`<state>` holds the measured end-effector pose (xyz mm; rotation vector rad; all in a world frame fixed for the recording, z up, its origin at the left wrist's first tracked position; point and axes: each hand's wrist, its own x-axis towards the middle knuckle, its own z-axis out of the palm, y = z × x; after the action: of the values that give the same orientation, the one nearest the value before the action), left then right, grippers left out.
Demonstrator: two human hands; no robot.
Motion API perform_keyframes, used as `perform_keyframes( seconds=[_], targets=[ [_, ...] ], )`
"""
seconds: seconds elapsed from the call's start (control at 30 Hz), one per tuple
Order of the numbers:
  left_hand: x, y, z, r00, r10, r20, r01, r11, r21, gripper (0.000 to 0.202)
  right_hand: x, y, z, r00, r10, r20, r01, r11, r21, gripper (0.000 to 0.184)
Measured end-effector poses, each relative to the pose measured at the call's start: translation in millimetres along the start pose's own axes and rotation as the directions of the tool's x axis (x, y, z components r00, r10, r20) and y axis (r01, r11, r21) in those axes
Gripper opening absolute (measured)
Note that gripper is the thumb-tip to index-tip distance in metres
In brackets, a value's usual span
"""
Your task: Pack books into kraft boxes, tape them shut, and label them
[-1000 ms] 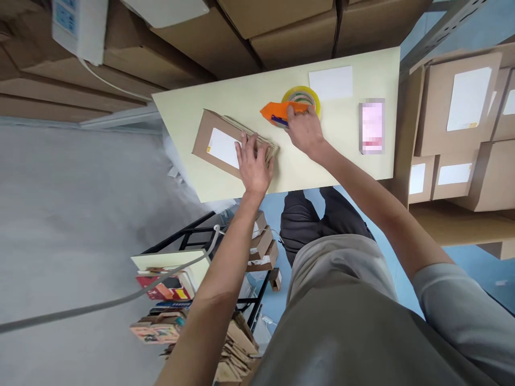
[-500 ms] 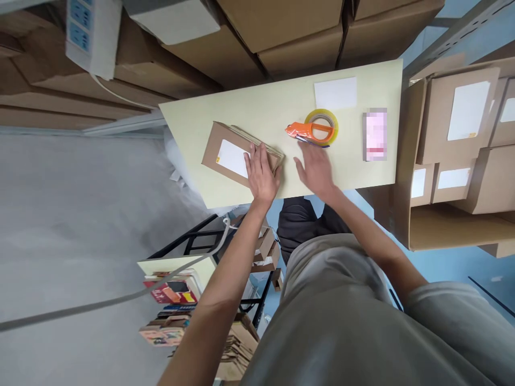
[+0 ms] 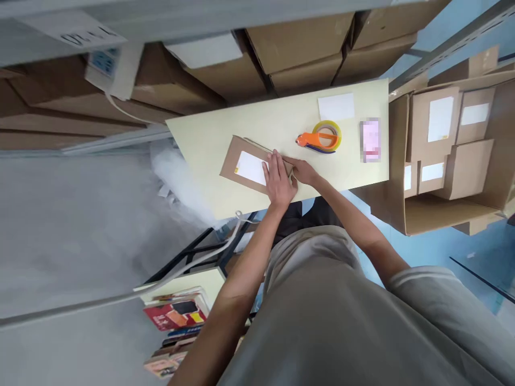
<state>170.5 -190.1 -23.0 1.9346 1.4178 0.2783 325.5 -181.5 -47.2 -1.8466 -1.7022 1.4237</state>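
Observation:
A flat brown cardboard box (image 3: 229, 165) with a white label (image 3: 249, 167) lies at a slant on the pale tabletop (image 3: 201, 142). My left hand (image 3: 278, 182) rests on the right part of its top, fingers stretched out over the label's edge and thumb near the box's end. At that right end my right hand (image 3: 304, 170) has its fingers bent in against the cardboard edge; the fingertips are partly hidden. To the right, an orange tape dispenser (image 3: 317, 140) lies beside a roll of yellow tape (image 3: 338, 128), with a dark blue pen (image 3: 324, 150) against it.
A white paper sheet (image 3: 336, 106) and a pixelated pink item (image 3: 370, 140) lie on the table's right. Brown cartons (image 3: 309, 75) line the back. A big open carton (image 3: 426, 217) with labelled boxes stands at right. A grey cable (image 3: 177, 276) crosses the lower left.
My right hand has moved left from beside the tape dispenser to the box's right end. My left hand stays on the box. The camera view has shifted.

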Motion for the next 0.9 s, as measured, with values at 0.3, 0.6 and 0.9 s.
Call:
perform_keyframes(
  seconds=[0.3, 0.6, 0.9],
  targets=[
    [43, -36, -79.5, 0.978, -0.087, -0.192, 0.061, 0.988, -0.140, 0.090, -23, -21, 5, 0.782, 0.558, -0.279, -0.376, 0.778, 0.504, 0.035],
    [85, -98, -163.9, 0.920, -0.380, 0.099, 0.391, 0.911, -0.130, 0.074, -47, -67, 34, 0.800, 0.572, -0.182, -0.168, 0.505, 0.847, 0.057],
    [-11, -96, -153.1, 0.954, -0.290, 0.077, 0.300, 0.936, -0.184, 0.061, -79, -66, 46, 0.739, 0.448, -0.502, -0.095, 0.808, 0.581, 0.084]
  ],
)
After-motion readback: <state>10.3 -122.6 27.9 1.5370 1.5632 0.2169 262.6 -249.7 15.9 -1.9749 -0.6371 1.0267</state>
